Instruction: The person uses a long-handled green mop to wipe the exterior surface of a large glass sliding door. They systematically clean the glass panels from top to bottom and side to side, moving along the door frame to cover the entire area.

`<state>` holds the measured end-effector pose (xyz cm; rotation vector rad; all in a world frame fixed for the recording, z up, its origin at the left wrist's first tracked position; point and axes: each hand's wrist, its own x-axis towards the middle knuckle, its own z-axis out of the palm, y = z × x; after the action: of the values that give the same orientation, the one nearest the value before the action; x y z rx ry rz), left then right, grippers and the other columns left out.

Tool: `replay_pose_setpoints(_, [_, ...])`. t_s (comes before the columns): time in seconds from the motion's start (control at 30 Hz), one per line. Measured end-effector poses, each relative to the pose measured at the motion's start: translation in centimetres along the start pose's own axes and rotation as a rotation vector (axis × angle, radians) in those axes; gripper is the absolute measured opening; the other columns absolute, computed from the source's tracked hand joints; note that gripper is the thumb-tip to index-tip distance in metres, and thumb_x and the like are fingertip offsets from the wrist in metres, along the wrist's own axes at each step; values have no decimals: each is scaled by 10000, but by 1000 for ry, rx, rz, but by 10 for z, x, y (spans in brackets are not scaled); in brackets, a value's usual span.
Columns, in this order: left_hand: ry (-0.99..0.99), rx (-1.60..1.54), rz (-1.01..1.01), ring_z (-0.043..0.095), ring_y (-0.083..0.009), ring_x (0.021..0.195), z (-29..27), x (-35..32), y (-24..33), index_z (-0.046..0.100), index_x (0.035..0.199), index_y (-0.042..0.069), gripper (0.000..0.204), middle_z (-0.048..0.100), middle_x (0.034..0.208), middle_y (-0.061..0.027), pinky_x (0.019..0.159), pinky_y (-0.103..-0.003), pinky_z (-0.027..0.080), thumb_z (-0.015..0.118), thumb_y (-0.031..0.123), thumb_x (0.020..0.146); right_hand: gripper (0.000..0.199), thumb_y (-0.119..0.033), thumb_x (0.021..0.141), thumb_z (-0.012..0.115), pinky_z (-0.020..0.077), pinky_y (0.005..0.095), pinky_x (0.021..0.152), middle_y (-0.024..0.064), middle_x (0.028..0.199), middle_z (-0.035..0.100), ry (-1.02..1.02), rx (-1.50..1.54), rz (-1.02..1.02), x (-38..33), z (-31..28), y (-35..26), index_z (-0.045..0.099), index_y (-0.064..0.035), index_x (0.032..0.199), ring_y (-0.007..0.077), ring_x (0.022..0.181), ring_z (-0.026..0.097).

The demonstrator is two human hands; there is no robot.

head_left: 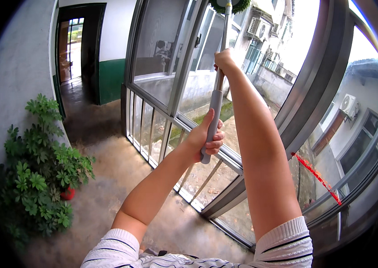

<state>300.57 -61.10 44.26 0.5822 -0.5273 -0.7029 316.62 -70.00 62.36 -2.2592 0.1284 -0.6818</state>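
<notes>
Both my hands grip a long-handled brush (219,82), a metal pole with a grey lower grip and a green bristly head (231,5) cut off by the top edge of the picture. Low on the grey grip, the fingers of my left hand (210,136) wrap around it. Higher up, my right hand (225,60) is closed round the metal part of the pole, that arm stretched far out. The pole rises steeply in front of a framed window (175,62) with sliding panes. Whether the brush head touches the window is not clear.
A leafy potted plant (41,174) stands on the floor at the left by the white wall (15,80). Beyond it is a dark doorway (79,53). Metal railings (153,129) run under the window. A red strip (317,177) crosses the right-hand pane.
</notes>
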Motion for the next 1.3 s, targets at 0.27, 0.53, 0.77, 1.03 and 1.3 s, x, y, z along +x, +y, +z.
replay_pose_setpoints(0.27, [-25, -12, -27, 298, -34, 359, 31, 2, -29, 396, 812, 174, 478, 344, 564, 38, 312, -181, 203, 448, 647, 854, 300, -161, 837, 581, 552, 315, 536, 162, 725, 653, 20, 16, -47, -13, -33, 19, 515, 94, 980, 212, 598, 668])
replay_pose_setpoints(0.53, [-75, 94, -116, 317, -53, 359, 99, 20, -78, 382, 817, 174, 502, 371, 562, 28, 325, -213, 213, 431, 672, 847, 268, -171, 837, 601, 555, 318, 515, 143, 672, 645, 216, 75, -44, -44, -147, 48, 613, 93, 790, 191, 545, 647])
replay_pose_setpoints(0.77, [-126, 216, -175, 335, -76, 358, 108, 28, -122, 393, 866, 134, 572, 388, 556, 16, 341, -233, 262, 478, 696, 802, 273, -161, 854, 575, 480, 322, 418, 116, 707, 548, 348, 159, -98, -86, -215, 101, 471, 78, 937, 173, 508, 562])
replay_pose_setpoints(1.03, [-51, 165, -122, 314, -64, 348, 60, 9, -138, 418, 884, 95, 557, 382, 542, 21, 320, -215, 224, 494, 645, 836, 306, -152, 861, 552, 450, 321, 376, 108, 636, 518, 367, 67, -24, -108, -165, 118, 394, 63, 1008, 182, 449, 537])
replay_pose_setpoints(1.3, [41, 86, -76, 320, -55, 342, 23, -9, -131, 436, 878, 101, 528, 386, 539, 27, 308, -210, 233, 458, 628, 863, 503, -166, 887, 536, 479, 340, 399, 167, 650, 597, 236, -3, -28, -98, -101, 118, 269, 138, 1187, 237, 472, 601])
